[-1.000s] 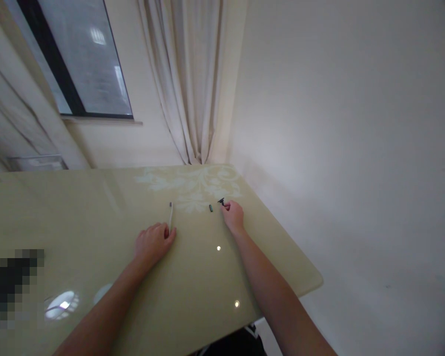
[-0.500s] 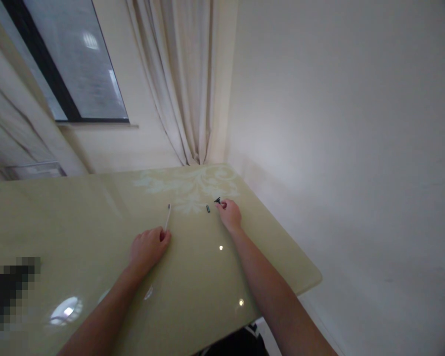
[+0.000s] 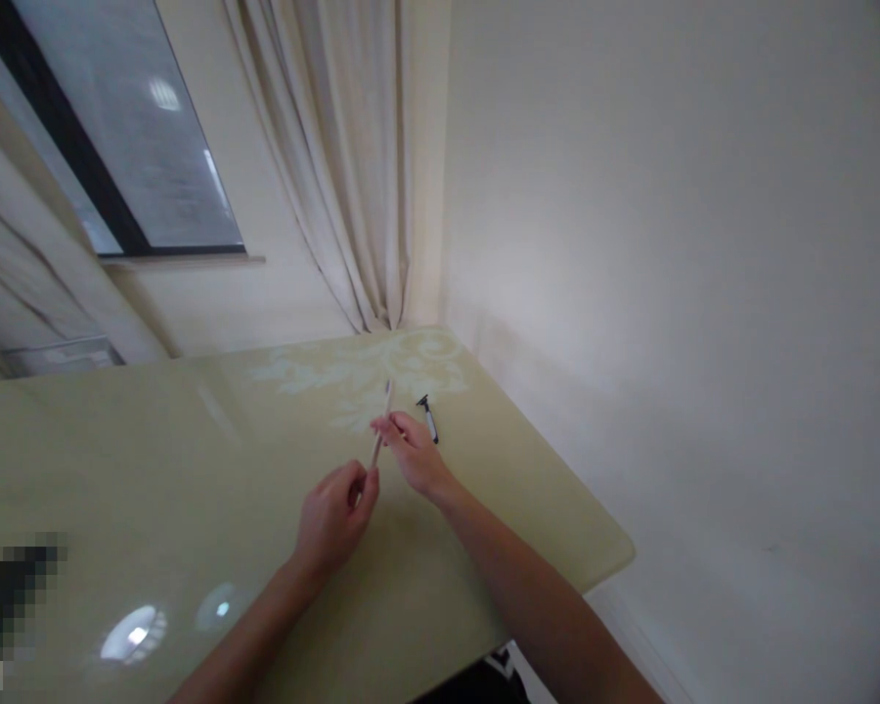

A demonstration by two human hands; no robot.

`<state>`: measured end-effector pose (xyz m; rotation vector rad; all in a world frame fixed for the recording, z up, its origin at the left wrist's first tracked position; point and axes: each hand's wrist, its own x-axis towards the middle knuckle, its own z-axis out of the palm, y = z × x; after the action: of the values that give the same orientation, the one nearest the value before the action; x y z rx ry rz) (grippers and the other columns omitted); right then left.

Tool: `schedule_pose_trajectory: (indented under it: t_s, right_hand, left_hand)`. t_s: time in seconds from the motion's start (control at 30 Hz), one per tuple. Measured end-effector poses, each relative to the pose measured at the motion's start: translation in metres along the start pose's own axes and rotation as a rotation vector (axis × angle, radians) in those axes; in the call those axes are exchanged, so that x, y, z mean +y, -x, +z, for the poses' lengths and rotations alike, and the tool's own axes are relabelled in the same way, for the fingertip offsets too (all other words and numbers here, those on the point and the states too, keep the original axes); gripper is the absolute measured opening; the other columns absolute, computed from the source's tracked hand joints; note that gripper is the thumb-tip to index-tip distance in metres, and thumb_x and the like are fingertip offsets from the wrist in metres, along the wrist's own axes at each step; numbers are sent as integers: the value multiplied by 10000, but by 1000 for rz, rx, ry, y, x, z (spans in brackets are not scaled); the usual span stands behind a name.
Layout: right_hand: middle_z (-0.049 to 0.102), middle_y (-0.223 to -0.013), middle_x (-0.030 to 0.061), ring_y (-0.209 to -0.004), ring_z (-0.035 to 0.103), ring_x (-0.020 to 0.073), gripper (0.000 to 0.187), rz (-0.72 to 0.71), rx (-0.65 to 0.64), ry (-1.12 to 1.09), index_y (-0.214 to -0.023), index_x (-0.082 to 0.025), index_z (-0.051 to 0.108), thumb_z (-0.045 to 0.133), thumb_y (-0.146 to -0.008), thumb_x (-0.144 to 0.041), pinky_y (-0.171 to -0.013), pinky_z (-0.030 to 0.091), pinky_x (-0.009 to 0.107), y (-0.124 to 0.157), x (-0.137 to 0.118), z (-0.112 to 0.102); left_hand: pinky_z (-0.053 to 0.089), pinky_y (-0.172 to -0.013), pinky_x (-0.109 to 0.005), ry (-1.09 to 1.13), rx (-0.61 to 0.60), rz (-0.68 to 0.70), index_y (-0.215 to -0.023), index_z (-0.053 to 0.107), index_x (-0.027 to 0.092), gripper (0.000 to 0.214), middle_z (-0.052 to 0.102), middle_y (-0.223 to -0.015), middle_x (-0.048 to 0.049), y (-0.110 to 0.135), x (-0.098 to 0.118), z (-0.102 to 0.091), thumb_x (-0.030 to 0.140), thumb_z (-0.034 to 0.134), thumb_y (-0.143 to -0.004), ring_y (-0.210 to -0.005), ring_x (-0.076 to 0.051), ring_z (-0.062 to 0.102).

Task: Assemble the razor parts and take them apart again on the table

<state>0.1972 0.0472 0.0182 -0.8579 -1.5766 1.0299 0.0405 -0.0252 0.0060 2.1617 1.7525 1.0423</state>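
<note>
My left hand (image 3: 335, 516) is closed on the lower end of a thin white stick (image 3: 386, 396) and holds it tilted above the table. My right hand (image 3: 413, 454) pinches the same stick at about its middle, so the upper end pokes out past the fingers. Just right of my right hand, a small razor (image 3: 429, 418) with a black head and a pale handle lies on the yellow-green glass table (image 3: 154, 460), and no hand touches it. The small dark piece that lay beside the razor does not show.
The table's right edge and rounded near corner (image 3: 616, 557) stand close to a white wall. A pale curtain (image 3: 352, 166) hangs in the corner behind the table, with a window (image 3: 117, 127) to its left. A blurred dark patch (image 3: 7, 596) sits at the lower left.
My left hand has lifted the white stick off the table and moved right. My right hand has left the razor and come left onto the stick.
</note>
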Motion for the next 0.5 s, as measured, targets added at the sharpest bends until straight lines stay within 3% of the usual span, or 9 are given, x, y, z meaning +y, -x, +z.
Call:
schedule_pose_trajectory:
  t_s: [0.1,0.27,0.37,0.5]
  right_hand:
    - [564,-698,1,-663,516,144,529,50,-18,-100,-802,-173,661,585,-925,-681,-628,407,264,-1,-1,2]
    - [436,-565,-46,-503,388,108,584,102,318,-333,-676,-214,506,565,-871,-761,-490,311,249,-16,7,-19]
    - [362,-508,-80,-437,319,89,581,127,427,-464,-670,-224,473,596,-840,-765,-438,244,237,-23,13,-34]
    - [306,-464,-100,-397,263,80,584,192,496,-573,-642,-234,424,620,-815,-756,-400,204,228,-26,19,-45]
  left_hand:
    - [350,-602,-287,89,-35,22,-718,457,244,360,534,-627,18,2,7,9,446,425,-1014,-583,-161,509]
    - [413,-624,-288,202,-55,-71,-835,544,230,361,585,-675,4,-34,-10,28,414,311,-1040,-626,-179,565]
    - [494,-815,-338,91,-84,-101,-1162,616,176,343,700,-938,-75,-70,-20,50,326,357,-995,-869,-218,666]
    - [423,-1029,-514,-118,-116,-165,-1345,608,166,552,643,-1309,-182,-104,-20,80,486,595,-896,-1238,-378,572]
